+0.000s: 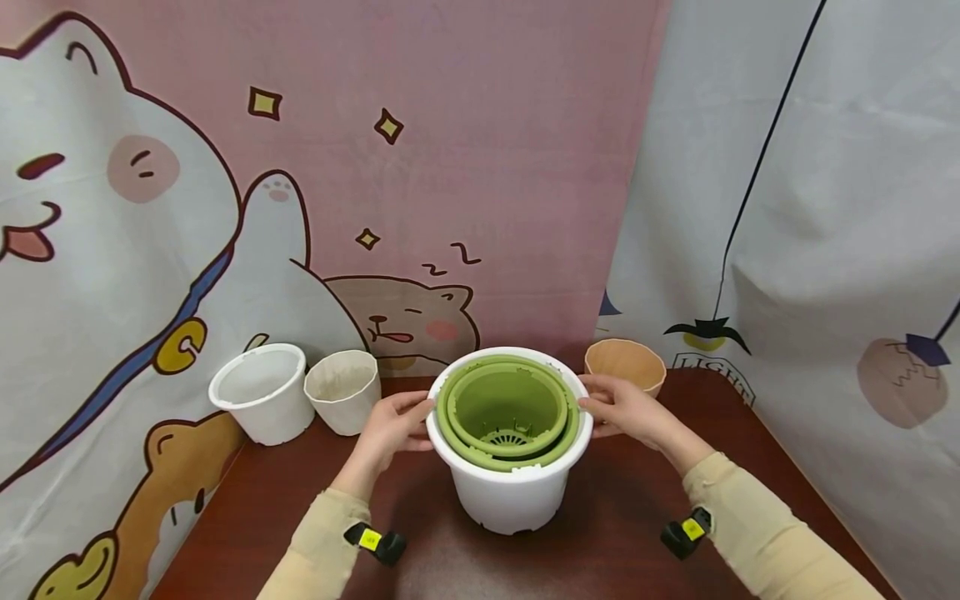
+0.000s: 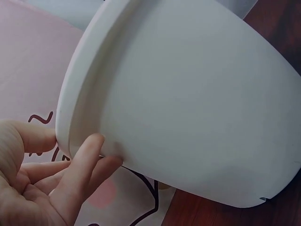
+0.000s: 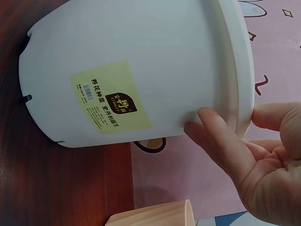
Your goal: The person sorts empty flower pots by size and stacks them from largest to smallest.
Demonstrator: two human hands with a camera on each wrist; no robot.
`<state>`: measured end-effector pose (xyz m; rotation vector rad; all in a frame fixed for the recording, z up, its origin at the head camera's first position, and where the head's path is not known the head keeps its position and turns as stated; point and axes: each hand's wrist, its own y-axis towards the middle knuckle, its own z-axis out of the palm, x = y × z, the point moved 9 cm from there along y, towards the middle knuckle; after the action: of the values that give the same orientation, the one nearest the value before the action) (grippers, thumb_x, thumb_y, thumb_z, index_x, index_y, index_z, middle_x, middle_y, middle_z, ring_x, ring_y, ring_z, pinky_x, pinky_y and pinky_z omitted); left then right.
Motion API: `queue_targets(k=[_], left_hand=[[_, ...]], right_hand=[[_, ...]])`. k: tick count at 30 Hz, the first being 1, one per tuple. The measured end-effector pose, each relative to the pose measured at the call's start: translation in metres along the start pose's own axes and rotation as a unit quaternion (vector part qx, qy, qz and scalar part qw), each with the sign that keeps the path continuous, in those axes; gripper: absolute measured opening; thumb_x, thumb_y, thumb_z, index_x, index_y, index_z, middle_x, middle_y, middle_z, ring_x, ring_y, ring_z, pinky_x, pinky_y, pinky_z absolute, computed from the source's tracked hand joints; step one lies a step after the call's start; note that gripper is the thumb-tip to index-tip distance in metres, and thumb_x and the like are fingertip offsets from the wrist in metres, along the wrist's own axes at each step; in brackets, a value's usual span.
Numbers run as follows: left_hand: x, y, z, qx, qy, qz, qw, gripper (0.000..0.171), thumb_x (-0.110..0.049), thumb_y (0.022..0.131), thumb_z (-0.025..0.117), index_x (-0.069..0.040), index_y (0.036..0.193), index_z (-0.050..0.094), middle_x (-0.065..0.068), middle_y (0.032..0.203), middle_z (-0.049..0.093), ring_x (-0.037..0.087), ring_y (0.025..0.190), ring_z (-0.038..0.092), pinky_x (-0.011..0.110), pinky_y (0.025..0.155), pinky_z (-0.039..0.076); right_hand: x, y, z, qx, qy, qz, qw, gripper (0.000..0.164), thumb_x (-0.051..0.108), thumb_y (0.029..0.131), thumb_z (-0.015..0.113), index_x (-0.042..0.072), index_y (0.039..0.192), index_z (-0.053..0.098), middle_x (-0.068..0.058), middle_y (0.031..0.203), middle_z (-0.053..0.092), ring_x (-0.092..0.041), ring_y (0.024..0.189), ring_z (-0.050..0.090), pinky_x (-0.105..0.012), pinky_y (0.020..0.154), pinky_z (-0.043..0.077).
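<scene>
A large white flower pot [image 1: 510, 500] stands upright on the table in the head view. Nested inside it are a larger green pot [image 1: 487, 461] and a smaller green pot [image 1: 510, 400] with a slotted bottom. My left hand [image 1: 393, 429] grips the white pot's rim from the left, thumb at the rim's edge and fingers beneath it against the wall. On the opposite side, my right hand [image 1: 626, 408] holds the rim the same way. A yellow-green label [image 3: 110, 99] is stuck to the white wall in the right wrist view.
At the back left of the dark red table [image 1: 225, 525] stand a white round pot [image 1: 273, 412] and a cream faceted pot [image 1: 348, 404]. An orange-tan pot [image 1: 626, 362] is behind my right hand. Printed cloth [image 1: 510, 167] hangs behind the table.
</scene>
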<state>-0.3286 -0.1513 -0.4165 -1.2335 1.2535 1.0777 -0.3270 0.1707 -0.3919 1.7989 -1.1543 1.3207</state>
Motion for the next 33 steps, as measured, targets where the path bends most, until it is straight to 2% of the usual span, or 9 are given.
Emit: queue_targets(k=[8, 13, 17, 21, 33], left_hand=[[-0.001, -0.007, -0.004, 0.022, -0.008, 0.016, 0.9996, 0.044, -0.011, 0.099, 0.061, 0.013, 0.134, 0.051, 0.029, 0.120, 0.062, 0.031, 0.084, 0.072, 0.042, 0.071, 0.062], [0.005, -0.012, -0.012, 0.026, -0.004, 0.013, 0.9996, 0.048, -0.010, 0.099, 0.061, 0.014, 0.137, 0.046, 0.031, 0.123, 0.060, 0.038, 0.092, 0.070, 0.042, 0.072, 0.062], [0.012, -0.014, -0.020, 0.015, -0.005, 0.003, 0.9999, 0.046, -0.010, 0.099, 0.060, 0.013, 0.137, 0.048, 0.031, 0.119, 0.062, 0.042, 0.097, 0.068, 0.042, 0.072, 0.062], [0.018, -0.016, -0.027, 0.004, -0.007, -0.007, 0.9999, 0.045, -0.010, 0.099, 0.060, 0.012, 0.137, 0.048, 0.030, 0.116, 0.064, 0.039, 0.096, 0.069, 0.042, 0.072, 0.062], [0.026, -0.019, -0.038, -0.007, -0.006, -0.016, 0.9998, 0.044, -0.009, 0.100, 0.059, 0.011, 0.137, 0.048, 0.030, 0.118, 0.063, 0.041, 0.098, 0.068, 0.043, 0.072, 0.062]], right_hand=[[0.000, 0.000, 0.000, -0.001, 0.002, 0.001, 1.000, 0.056, 0.009, 0.102, 0.055, -0.016, 0.145, 0.029, -0.036, 0.130, 0.053, -0.031, 0.100, 0.067, -0.040, 0.076, 0.061], [0.000, 0.000, 0.000, -0.002, -0.001, 0.000, 1.000, 0.056, 0.009, 0.102, 0.055, -0.017, 0.145, 0.030, -0.036, 0.129, 0.054, -0.030, 0.100, 0.067, -0.040, 0.077, 0.061], [0.000, 0.000, -0.001, -0.005, -0.002, -0.002, 1.000, 0.055, 0.008, 0.102, 0.056, -0.017, 0.144, 0.030, -0.037, 0.129, 0.054, -0.030, 0.100, 0.067, -0.040, 0.077, 0.061], [0.001, 0.000, -0.001, -0.006, -0.004, -0.003, 1.000, 0.055, 0.008, 0.102, 0.056, -0.018, 0.143, 0.031, -0.036, 0.128, 0.054, -0.030, 0.101, 0.067, -0.040, 0.077, 0.061], [0.003, -0.001, -0.001, -0.015, -0.018, 0.015, 1.000, 0.052, 0.007, 0.101, 0.056, -0.017, 0.142, 0.034, -0.035, 0.125, 0.057, -0.028, 0.096, 0.068, -0.037, 0.075, 0.061]])
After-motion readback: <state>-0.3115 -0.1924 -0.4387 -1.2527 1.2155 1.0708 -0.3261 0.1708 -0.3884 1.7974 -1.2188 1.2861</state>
